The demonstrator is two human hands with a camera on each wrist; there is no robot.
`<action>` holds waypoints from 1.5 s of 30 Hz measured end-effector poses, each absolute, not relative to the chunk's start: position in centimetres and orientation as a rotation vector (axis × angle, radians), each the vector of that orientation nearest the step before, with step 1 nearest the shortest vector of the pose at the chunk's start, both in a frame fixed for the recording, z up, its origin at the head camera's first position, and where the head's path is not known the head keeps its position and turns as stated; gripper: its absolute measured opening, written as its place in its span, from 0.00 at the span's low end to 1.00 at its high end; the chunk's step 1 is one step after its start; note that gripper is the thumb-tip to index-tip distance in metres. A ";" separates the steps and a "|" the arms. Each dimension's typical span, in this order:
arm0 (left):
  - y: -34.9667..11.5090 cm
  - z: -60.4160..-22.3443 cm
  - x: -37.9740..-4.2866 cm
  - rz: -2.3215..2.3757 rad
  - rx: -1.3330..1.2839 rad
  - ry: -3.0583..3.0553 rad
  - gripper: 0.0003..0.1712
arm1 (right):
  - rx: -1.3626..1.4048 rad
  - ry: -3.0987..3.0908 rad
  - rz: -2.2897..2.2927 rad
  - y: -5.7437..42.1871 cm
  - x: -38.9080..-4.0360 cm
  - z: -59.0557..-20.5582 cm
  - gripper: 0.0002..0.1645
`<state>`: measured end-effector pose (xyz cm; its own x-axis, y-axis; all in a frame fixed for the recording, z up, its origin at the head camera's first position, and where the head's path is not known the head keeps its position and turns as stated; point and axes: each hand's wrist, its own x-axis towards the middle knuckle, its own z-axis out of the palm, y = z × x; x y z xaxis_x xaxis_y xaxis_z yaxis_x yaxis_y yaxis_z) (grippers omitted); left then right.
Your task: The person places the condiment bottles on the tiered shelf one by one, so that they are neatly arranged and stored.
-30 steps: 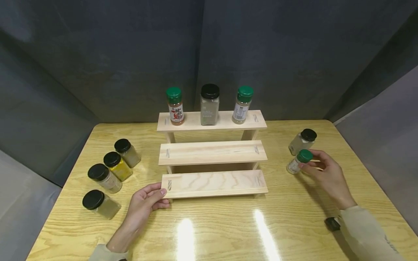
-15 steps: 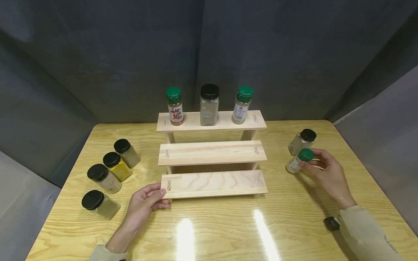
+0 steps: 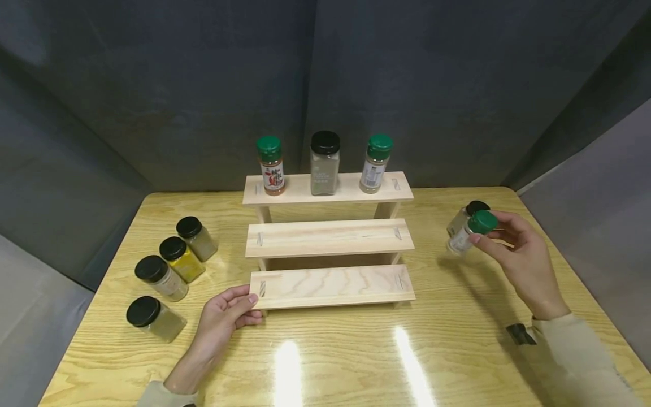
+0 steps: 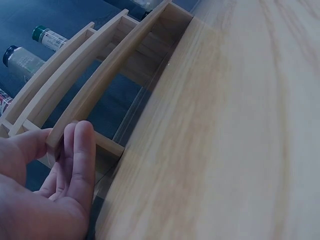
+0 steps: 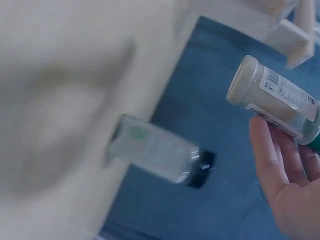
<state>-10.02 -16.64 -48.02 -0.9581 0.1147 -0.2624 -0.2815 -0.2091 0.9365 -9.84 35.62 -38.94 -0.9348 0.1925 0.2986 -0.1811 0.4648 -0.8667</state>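
My right hand (image 3: pixel 529 260) pinches a green-capped spice jar (image 3: pixel 461 240) near its lid, and the jar hangs above the table with its shadow below. In the right wrist view a white printed label wraps the spice jar (image 5: pixel 282 95). Close behind it stands a black-capped jar (image 3: pixel 456 220), partly covered by the held one. My left hand (image 3: pixel 224 316) grips the left end of the bottom step of a three-tier wooden rack (image 3: pixel 333 285), thumb on top and fingers beneath. The left wrist view shows the fingers (image 4: pixel 82 155) around the board's end.
On the rack's top step stand a red-labelled jar (image 3: pixel 273 175), a tall black-capped jar (image 3: pixel 324 169) and another green-capped jar (image 3: pixel 373 172). Several black-capped jars, one a yellow jar (image 3: pixel 187 265), stand at the table's left. Dark curtains (image 3: pixel 305 85) enclose the back and sides.
The green-capped jar has risen off the table in my right hand, moving slightly back toward the black-capped jar. My left hand keeps its grip on the rack.
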 end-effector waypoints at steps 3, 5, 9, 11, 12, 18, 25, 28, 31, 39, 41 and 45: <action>-16.6 -48.0 -10.0 2.251 -0.200 1.792 0.20 | 0.045 -2.289 1.554 34.5 -9.9 -37.6 0.26; -16.7 -48.0 -10.0 2.250 -0.202 1.793 0.21 | 0.091 -2.277 1.538 33.7 -9.9 -36.8 0.26; -16.7 -48.0 -10.1 2.249 -0.207 1.793 0.21 | 0.162 -2.288 1.460 32.0 -9.9 -35.6 0.27; -16.6 -48.0 -10.0 2.248 -0.208 1.794 0.21 | 0.194 -2.290 1.449 31.2 -9.9 -35.1 0.27; -16.6 -48.0 -10.0 2.248 -0.209 1.794 0.21 | 0.210 -2.283 1.459 30.8 -9.9 -34.9 0.27; -16.5 -48.0 -10.0 2.255 -0.213 1.798 0.20 | 0.342 -2.221 1.563 28.9 -10.4 -33.7 0.28; -16.5 -48.1 -10.1 2.243 -0.214 1.809 0.19 | 0.407 -2.226 1.591 26.6 -11.2 -32.8 0.28; -16.5 -48.2 -10.1 2.245 -0.198 1.810 0.19 | 0.408 -2.251 1.563 25.6 -11.6 -32.5 0.29; -16.6 -48.1 -10.1 2.246 -0.175 1.813 0.19 | 0.422 -2.265 1.559 24.6 -12.0 -32.3 0.29; -16.6 -48.2 -10.1 2.255 -0.183 1.809 0.19 | 0.501 -2.267 1.605 22.1 -13.1 -31.8 0.28; -16.5 -48.2 -10.1 2.256 -0.187 1.808 0.18 | 0.528 -2.258 1.622 21.5 -13.4 -31.7 0.28; -16.6 -48.2 -10.1 2.255 -0.191 1.805 0.18 | 0.574 -2.244 1.650 20.5 -14.0 -31.8 0.28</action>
